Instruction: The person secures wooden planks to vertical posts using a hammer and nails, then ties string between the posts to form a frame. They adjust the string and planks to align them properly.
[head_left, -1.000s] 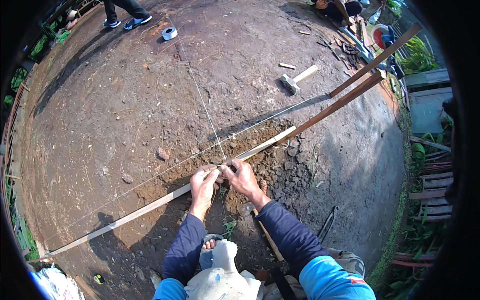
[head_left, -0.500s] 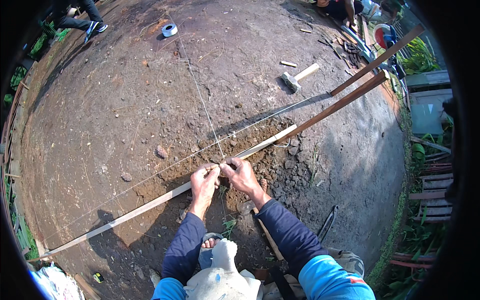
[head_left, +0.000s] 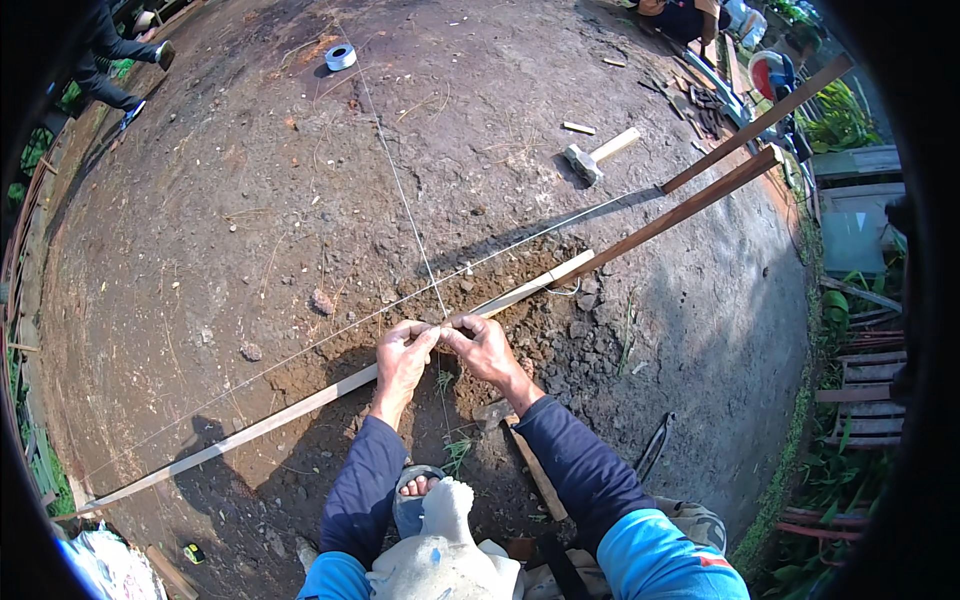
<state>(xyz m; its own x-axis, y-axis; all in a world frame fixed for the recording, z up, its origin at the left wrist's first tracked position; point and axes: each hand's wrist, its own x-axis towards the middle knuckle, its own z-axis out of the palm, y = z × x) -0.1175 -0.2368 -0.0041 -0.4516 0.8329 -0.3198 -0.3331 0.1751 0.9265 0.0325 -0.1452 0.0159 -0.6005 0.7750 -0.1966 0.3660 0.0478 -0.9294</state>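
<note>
My left hand point(head_left: 402, 362) and my right hand point(head_left: 484, 356) meet over a long wooden batten point(head_left: 300, 409), thumbs and forefingers pinched together. Between the fingertips is a thin white string point(head_left: 397, 180), which stretches away over the ground toward a white roll point(head_left: 340, 57). The exact bit of string they pinch is hidden by the fingers. Just beyond my hands a second string point(head_left: 345, 331) crosses it slantwise. The batten runs from the lower left to a leaning brown wooden post point(head_left: 690, 214) on the right. Loose dug soil point(head_left: 550, 340) lies around it.
A sledgehammer point(head_left: 583, 164) lies ahead on the right. By my foot is a wooden-handled tool point(head_left: 535, 470); dark long-handled pliers point(head_left: 654, 447) lie to the right. A tape measure point(head_left: 194, 553) sits lower left. One person point(head_left: 110, 60) walks far left; another point(head_left: 680, 18) crouches far right.
My left hand has shifted very slightly left while both hands keep pinching at the string. The person at the far left has stepped further left.
</note>
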